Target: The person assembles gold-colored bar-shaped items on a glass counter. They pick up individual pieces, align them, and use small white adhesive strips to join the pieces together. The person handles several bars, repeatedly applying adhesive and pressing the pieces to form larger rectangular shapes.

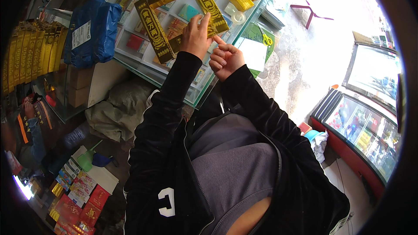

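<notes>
In the head view, our left hand (pixel 196 37) is resting its fingers on the near end of a gold strip (pixel 205 2), and our right hand (pixel 226 58) is curling beside it; whether either is pinching, we are not managing to tell. More gold strips (pixel 152 30) are lying leftward of that grip, above the glass counter (pixel 135 62). We are probably shaping a corner, the next move calling for steady left fingers.

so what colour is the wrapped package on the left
The package is blue with a white label, head view.
</notes>
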Tool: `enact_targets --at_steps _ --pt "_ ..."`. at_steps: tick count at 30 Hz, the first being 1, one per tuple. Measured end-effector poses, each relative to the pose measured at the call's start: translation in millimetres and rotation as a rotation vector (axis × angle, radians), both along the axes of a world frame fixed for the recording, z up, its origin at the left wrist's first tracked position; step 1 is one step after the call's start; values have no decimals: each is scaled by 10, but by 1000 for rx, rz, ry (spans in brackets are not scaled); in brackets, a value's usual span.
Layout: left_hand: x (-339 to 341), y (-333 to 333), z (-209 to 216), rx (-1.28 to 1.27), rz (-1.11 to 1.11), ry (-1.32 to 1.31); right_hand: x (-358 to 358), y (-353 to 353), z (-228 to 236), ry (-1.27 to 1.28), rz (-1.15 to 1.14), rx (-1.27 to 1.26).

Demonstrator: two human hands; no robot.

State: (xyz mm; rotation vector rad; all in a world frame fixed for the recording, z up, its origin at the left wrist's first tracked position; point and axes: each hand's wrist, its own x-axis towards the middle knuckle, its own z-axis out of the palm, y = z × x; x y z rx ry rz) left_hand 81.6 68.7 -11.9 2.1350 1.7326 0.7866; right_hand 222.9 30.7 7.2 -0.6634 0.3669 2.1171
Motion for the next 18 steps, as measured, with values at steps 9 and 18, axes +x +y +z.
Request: enact_targets --at_steps 9,18 --pt "6 -13 49 -30 4 34 -116 167 19 -467 114 7" --pt "13 -1 23 -16 5 23 -136 199 88 -605 147 -21"
